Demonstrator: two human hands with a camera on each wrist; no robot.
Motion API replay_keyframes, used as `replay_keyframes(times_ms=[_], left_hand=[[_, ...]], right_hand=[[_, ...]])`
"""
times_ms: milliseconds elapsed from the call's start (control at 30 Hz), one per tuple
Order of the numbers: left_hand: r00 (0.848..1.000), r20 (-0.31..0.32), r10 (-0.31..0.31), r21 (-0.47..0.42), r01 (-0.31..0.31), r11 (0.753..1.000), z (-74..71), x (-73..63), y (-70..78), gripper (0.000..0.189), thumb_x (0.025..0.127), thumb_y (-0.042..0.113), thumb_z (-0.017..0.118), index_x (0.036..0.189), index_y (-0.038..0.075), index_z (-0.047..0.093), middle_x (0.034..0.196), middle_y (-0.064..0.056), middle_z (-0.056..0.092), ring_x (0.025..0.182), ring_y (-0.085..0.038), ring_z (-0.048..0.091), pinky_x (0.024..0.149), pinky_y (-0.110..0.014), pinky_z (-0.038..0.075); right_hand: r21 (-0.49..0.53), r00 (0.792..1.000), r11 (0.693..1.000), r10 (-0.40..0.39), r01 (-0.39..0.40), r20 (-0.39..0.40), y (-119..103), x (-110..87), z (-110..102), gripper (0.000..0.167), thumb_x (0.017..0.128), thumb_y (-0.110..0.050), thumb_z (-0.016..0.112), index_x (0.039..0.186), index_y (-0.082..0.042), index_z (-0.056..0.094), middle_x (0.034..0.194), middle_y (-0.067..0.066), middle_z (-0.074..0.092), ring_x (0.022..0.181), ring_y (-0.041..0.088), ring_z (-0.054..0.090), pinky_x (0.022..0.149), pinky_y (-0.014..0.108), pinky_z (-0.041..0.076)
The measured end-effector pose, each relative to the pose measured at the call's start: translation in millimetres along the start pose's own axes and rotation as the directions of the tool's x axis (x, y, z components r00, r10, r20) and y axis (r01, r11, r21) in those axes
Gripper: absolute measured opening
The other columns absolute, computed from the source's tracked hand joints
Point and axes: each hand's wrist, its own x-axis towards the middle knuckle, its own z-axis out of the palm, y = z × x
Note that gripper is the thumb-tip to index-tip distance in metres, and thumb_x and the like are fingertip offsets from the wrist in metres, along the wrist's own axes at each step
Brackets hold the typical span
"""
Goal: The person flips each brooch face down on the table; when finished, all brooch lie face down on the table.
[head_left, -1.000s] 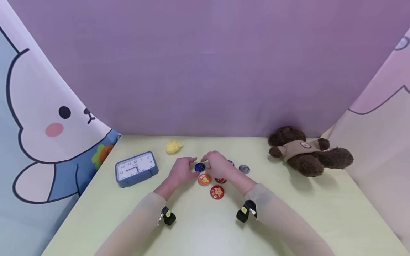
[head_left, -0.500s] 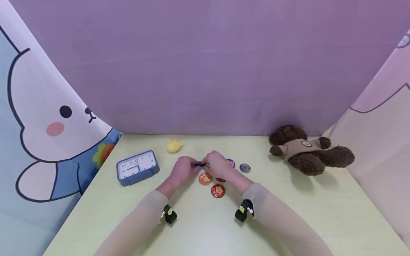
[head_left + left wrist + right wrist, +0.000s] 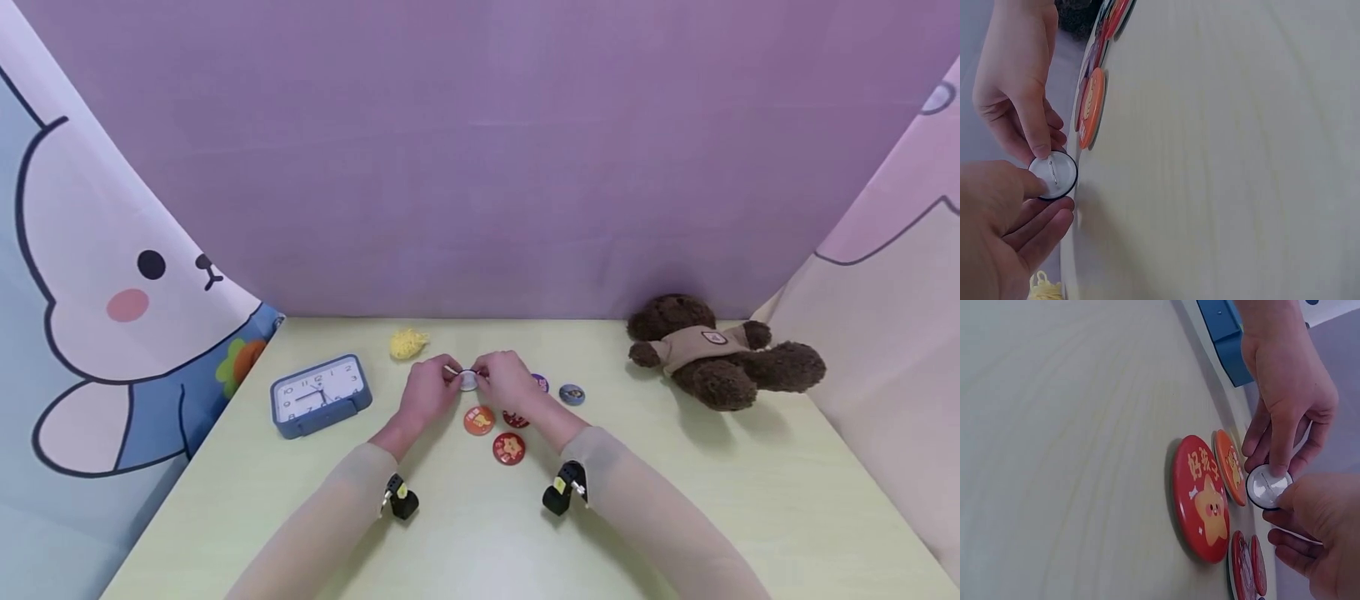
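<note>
A round pin badge (image 3: 468, 381) is raised between both hands, its white back turned toward me. The thin metal pin across that back shows in the left wrist view. My left hand (image 3: 428, 390) pinches the badge's left edge between thumb and fingers. On the opposite edge, my right hand (image 3: 507, 383) pinches it too. Just nearer to me lie an orange badge (image 3: 478, 420), a red star badge (image 3: 509, 449) and a dark red badge (image 3: 516, 419), partly covered by the right hand. A purple badge (image 3: 541, 382) peeks out beyond that hand.
To the right of the hands lies a small blue badge (image 3: 572, 394). A blue alarm clock (image 3: 321, 396) sits at the left. Behind the left hand is a yellow fuzzy object (image 3: 408, 343). At the far right lies a brown plush toy (image 3: 723, 354) against the purple backdrop (image 3: 480, 167).
The dark blue badge was face up near the table, then edge-on, and now shows its white back. Both hands lifted and tipped it, moving slightly away from me.
</note>
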Motion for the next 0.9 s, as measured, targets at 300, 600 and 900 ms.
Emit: replay_keyframes(times_ms=[300, 600, 900], left_hand=[[1.000, 0.001, 0.025, 0.040, -0.025, 0.999, 3.6, 7.8, -4.9, 0.011, 0.094, 0.008, 0.075, 0.102, 0.000, 0.079, 0.094, -0.013, 0.081, 0.088, -0.024, 0.078, 0.082, -0.040, 0.065], [0.999, 0.048, 0.021, 0.065, -0.024, 0.998, 4.2, 18.4, -1.8, 0.012, 0.093, 0.005, 0.077, 0.103, -0.001, 0.079, 0.098, -0.014, 0.081, 0.092, -0.027, 0.079, 0.086, -0.039, 0.065], [0.975, 0.213, 0.058, 0.061, -0.073, 0.995, 11.6, 9.7, 29.3, 0.029, 0.096, 0.011, 0.075, 0.123, 0.001, 0.075, 0.126, -0.018, 0.077, 0.124, -0.038, 0.069, 0.110, -0.051, 0.056]], right_hand=[[-0.011, 0.999, 1.000, 0.013, -0.013, -0.042, 2.7, 5.6, 9.2, 0.014, 0.097, -0.005, 0.072, 0.109, -0.001, 0.079, 0.101, 0.014, 0.081, 0.097, 0.029, 0.077, 0.090, 0.039, 0.064], [-0.052, 0.999, 0.998, 0.033, -0.034, -0.011, 10.3, 10.8, 0.8, 0.020, 0.098, -0.007, 0.072, 0.116, -0.001, 0.078, 0.110, 0.015, 0.080, 0.105, 0.029, 0.076, 0.095, 0.039, 0.063], [-0.065, 0.996, 0.997, 0.048, -0.044, 0.069, 31.5, -10.1, -25.5, 0.024, 0.100, -0.014, 0.073, 0.122, -0.005, 0.076, 0.120, 0.013, 0.077, 0.114, 0.029, 0.073, 0.101, 0.043, 0.061]])
